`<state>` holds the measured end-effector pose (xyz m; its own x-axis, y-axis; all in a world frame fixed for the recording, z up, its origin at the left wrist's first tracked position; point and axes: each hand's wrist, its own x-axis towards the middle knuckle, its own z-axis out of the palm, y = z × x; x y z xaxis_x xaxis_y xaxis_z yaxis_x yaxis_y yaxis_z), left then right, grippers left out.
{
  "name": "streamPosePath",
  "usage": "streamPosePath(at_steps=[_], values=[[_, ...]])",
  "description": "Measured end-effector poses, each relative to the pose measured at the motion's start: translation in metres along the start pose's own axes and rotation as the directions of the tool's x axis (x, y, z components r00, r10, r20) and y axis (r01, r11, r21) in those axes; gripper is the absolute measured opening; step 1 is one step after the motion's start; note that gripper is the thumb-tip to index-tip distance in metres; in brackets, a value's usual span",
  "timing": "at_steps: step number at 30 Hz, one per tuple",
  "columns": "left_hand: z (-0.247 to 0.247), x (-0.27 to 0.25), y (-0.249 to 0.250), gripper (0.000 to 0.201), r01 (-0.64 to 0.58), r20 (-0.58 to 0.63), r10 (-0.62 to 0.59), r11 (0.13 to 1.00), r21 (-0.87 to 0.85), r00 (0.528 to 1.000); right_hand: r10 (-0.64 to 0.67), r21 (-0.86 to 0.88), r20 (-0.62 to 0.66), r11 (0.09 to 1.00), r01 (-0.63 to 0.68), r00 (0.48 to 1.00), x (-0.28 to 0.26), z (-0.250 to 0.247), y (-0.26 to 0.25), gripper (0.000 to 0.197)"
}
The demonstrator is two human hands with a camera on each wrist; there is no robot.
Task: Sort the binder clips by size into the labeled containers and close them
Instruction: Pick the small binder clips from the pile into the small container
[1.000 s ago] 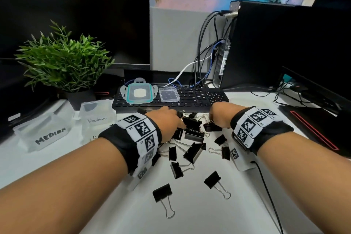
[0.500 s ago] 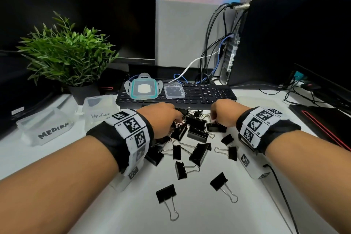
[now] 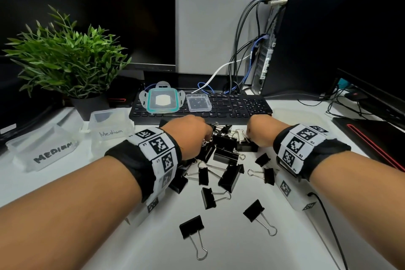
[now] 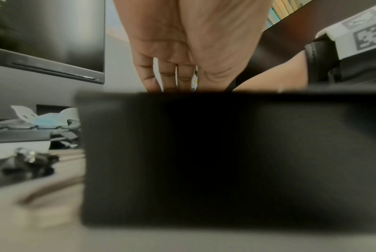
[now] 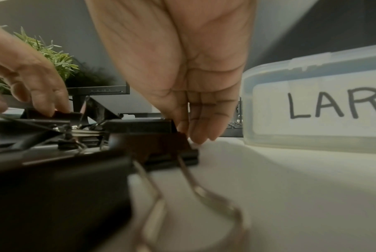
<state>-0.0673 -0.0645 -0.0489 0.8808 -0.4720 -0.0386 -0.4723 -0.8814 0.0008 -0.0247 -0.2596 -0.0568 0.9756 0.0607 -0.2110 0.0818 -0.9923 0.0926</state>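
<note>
Binder clips (image 3: 228, 155) lie heaped near the keyboard (image 3: 230, 105); our right hand (image 3: 262, 132) pinches one large clip (image 5: 152, 127), while our left hand (image 3: 189, 136) fingers another, grip unclear.

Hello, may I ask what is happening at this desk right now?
A person is sorting black binder clips heaped on a white desk in front of a keyboard. Both hands reach into the pile: the left hand and the right hand each touch a clip with the fingertips, but no firm grip shows. Two open containers marked Medium stand at the left, their lids lying on the keyboard. Many clips are unsorted.
</note>
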Motion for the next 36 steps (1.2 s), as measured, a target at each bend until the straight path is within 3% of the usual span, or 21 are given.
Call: streamPosePath(at_steps=[13,17,24,30,36], values=[[0.003,-0.003,-0.002,0.03,-0.009,-0.006,0.009,0.999,-0.05,1.0,-0.116,0.065,-0.059,0.991,0.119,0.992,-0.011,0.002,-0.006,0.023],[0.003,-0.003,-0.002,0.027,-0.023,-0.013,0.023,0.999,-0.046,1.0,-0.101,0.06,-0.081,0.992,0.106,0.992,-0.016,0.002,-0.004,0.025],[0.003,-0.004,-0.002,0.025,-0.008,-0.022,0.007,0.998,-0.065,1.0,-0.014,0.154,-0.24,0.987,0.052,0.971,-0.01,-0.001,-0.002,0.029],[0.001,-0.003,-0.002,0.027,-0.006,-0.002,0.006,0.998,-0.055,1.0,0.025,0.171,-0.256,0.985,0.02,0.966,-0.007,0.0,-0.001,0.026],[0.0,-0.003,-0.003,0.028,0.002,-0.002,-0.002,0.998,-0.062,1.0,-0.062,0.133,-0.236,0.986,0.095,0.97,-0.013,-0.001,-0.002,0.025]])
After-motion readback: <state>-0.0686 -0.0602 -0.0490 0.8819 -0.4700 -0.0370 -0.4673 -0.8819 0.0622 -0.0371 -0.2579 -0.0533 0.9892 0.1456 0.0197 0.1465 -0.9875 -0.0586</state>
